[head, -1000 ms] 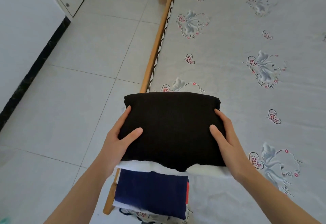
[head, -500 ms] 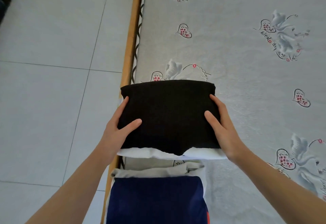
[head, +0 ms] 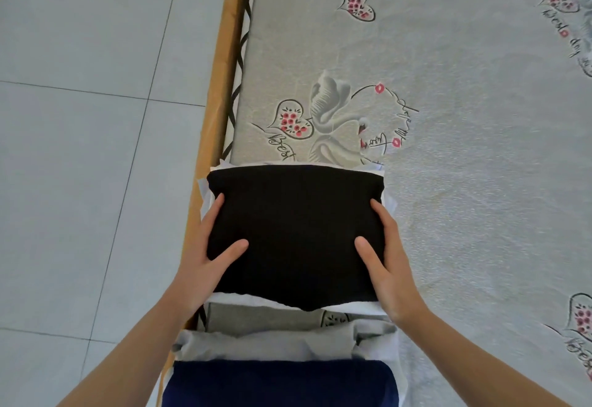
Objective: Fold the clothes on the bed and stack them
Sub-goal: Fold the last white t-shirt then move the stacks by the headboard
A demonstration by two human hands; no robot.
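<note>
A folded black garment (head: 294,230) lies on top of a folded white garment (head: 368,305) near the left edge of the bed (head: 464,182). My left hand (head: 208,256) grips this small pile at its left side, thumb on the black cloth and fingers hidden beneath. At the right side my right hand (head: 389,262) holds it the same way. Closer to me sits a second stack with a navy blue garment (head: 278,384) on a grey one (head: 282,344). I cannot tell whether the held pile rests on the bed.
The grey mattress cover with heart and flower prints stretches away to the right and far side. A wooden bed rail (head: 221,86) runs along the left edge, beyond it a pale tiled floor (head: 80,150).
The view has tilted down and moved closer. The black and white pile has shifted away from the navy stack, which now shows more of its grey layer. Both hands keep their grip.
</note>
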